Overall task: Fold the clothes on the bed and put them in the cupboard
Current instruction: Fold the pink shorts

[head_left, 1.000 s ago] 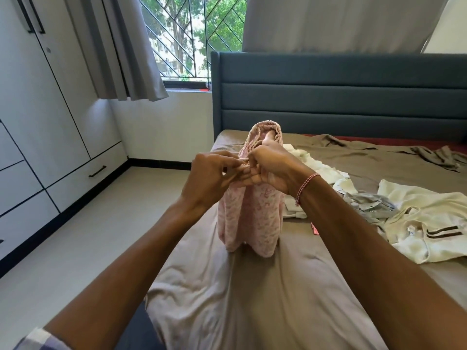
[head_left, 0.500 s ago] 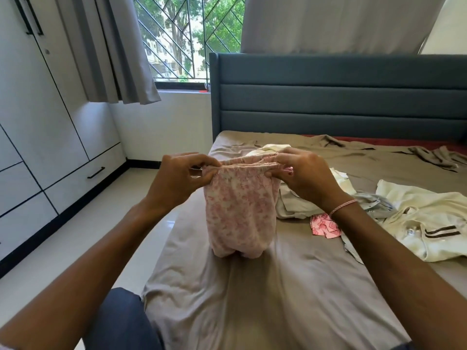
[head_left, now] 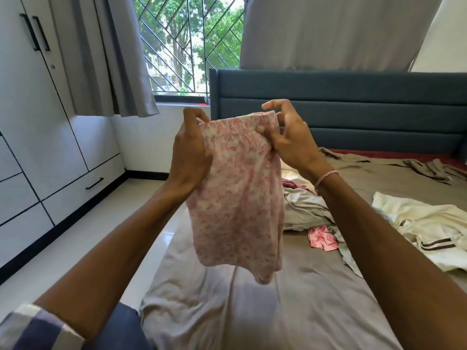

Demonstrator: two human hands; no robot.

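Observation:
A pink flowered garment [head_left: 240, 198] hangs in the air above the bed [head_left: 252, 311], held up by its top edge. My left hand [head_left: 190, 152] grips its left corner. My right hand [head_left: 288, 140] pinches the right part of that edge, with the index finger sticking out free. The cloth's lower end dangles just above the sheet. On the bed to the right lie a grey garment [head_left: 303, 208], a small pink piece [head_left: 322, 237] and a cream garment with dark stripes [head_left: 429, 231]. The white cupboard [head_left: 38, 109] stands at the left, its doors shut.
A blue padded headboard [head_left: 353, 102] closes the far end of the bed. Grey curtains [head_left: 113, 54] hang beside a barred window [head_left: 189, 46]. A strip of pale floor [head_left: 88, 236] runs between cupboard and bed. Crumpled brown cloth [head_left: 427, 168] lies far right.
Both hands have lifted the pink garment off the bed and spread it wider. It stood bunched on the sheet before and now hangs free.

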